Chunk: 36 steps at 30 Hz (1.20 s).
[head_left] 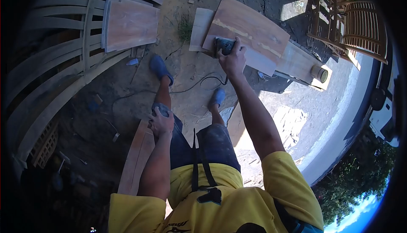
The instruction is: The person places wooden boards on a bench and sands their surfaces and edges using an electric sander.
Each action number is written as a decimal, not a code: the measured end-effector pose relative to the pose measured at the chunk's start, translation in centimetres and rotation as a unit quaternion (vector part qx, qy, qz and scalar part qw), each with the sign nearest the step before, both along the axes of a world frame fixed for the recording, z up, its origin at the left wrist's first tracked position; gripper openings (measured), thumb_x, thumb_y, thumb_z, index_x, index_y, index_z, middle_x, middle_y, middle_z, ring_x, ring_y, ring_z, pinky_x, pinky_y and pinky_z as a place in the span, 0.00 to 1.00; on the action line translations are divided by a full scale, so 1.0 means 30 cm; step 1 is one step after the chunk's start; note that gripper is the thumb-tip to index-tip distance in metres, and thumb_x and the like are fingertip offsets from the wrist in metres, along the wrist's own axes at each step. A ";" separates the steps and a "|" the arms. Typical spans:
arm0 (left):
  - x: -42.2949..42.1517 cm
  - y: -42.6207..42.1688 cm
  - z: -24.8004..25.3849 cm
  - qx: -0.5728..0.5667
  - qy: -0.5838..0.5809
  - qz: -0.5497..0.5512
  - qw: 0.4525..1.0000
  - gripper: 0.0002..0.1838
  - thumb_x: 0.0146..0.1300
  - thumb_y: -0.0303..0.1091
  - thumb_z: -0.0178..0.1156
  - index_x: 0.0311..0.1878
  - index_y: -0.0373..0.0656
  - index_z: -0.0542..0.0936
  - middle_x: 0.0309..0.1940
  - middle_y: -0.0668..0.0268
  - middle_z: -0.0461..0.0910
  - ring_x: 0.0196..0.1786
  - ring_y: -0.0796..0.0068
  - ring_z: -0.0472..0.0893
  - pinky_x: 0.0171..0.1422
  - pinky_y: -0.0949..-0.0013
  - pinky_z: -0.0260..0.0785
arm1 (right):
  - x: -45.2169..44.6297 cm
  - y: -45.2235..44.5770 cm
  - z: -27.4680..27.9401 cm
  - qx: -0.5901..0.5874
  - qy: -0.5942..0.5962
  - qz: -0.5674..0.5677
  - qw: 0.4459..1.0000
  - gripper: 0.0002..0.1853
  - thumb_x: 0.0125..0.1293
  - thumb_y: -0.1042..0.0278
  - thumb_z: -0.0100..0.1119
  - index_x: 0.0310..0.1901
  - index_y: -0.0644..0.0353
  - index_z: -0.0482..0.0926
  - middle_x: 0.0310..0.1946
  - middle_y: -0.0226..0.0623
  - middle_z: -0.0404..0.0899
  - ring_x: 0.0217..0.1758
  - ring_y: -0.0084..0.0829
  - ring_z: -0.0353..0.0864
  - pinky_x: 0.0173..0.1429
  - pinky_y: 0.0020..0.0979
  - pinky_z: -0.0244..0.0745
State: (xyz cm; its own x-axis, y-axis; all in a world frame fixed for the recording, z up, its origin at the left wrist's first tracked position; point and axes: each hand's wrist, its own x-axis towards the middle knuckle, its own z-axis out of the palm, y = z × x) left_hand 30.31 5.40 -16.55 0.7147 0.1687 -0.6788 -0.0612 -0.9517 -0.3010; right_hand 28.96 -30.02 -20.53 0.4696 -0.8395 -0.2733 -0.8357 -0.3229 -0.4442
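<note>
My right hand [233, 57] is closed over a dark power sander [224, 45]. The sander rests on the near left part of a reddish-brown wooden panel [254, 34], which has a pale, uneven streak running across it. A dark cord [182, 90] trails from the sander side across the ground toward the left. My left hand [161, 122] lies on my left knee with its fingers apart, bent over the dark shorts, and holds no tool.
Stacked panels [131, 24] lean by a slatted wooden frame [87, 34] at left. A tin [319, 74] stands on the board end at right. Wooden chairs [360, 25] are at the far right. Another board [137, 156] lies beside my left leg.
</note>
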 end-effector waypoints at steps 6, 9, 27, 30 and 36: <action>-0.012 0.015 -0.007 -0.027 -0.003 0.019 0.999 0.39 0.69 0.59 0.61 0.79 0.54 0.67 0.66 0.40 0.71 0.64 0.37 0.80 0.64 0.43 0.77 | 0.215 0.073 0.003 0.019 0.002 0.151 0.988 0.49 0.58 0.54 0.77 0.80 0.46 0.61 0.61 0.63 0.71 0.48 0.67 0.88 0.52 0.59 0.86; 0.008 0.020 0.011 -0.027 0.005 0.023 0.999 0.39 0.69 0.58 0.61 0.79 0.54 0.68 0.65 0.40 0.71 0.63 0.37 0.81 0.64 0.44 0.77 | 0.145 0.006 -0.012 -0.020 -0.029 0.097 0.995 0.49 0.58 0.54 0.77 0.80 0.46 0.62 0.58 0.63 0.73 0.48 0.66 0.87 0.53 0.61 0.85; 0.012 0.043 -0.018 -0.020 -0.023 0.029 0.999 0.37 0.69 0.58 0.62 0.78 0.57 0.69 0.65 0.40 0.73 0.65 0.36 0.80 0.64 0.39 0.77 | 0.015 -0.008 0.018 0.018 0.017 -0.019 1.000 0.51 0.58 0.53 0.77 0.81 0.47 0.59 0.60 0.64 0.72 0.50 0.70 0.86 0.56 0.62 0.84; 0.004 0.017 0.003 -0.015 -0.012 0.014 1.000 0.38 0.68 0.59 0.61 0.79 0.57 0.68 0.64 0.41 0.73 0.65 0.37 0.80 0.63 0.41 0.78 | -0.116 -0.066 0.017 0.008 0.036 -0.059 0.998 0.50 0.58 0.53 0.77 0.80 0.45 0.59 0.59 0.64 0.73 0.51 0.69 0.87 0.56 0.62 0.84; -0.007 0.006 0.000 0.008 -0.016 -0.012 1.000 0.38 0.69 0.59 0.61 0.79 0.57 0.68 0.63 0.41 0.73 0.64 0.37 0.81 0.62 0.42 0.79 | -0.410 -0.226 -0.021 -0.020 0.065 -0.143 0.987 0.48 0.59 0.49 0.76 0.78 0.46 0.61 0.56 0.65 0.75 0.53 0.69 0.86 0.58 0.60 0.83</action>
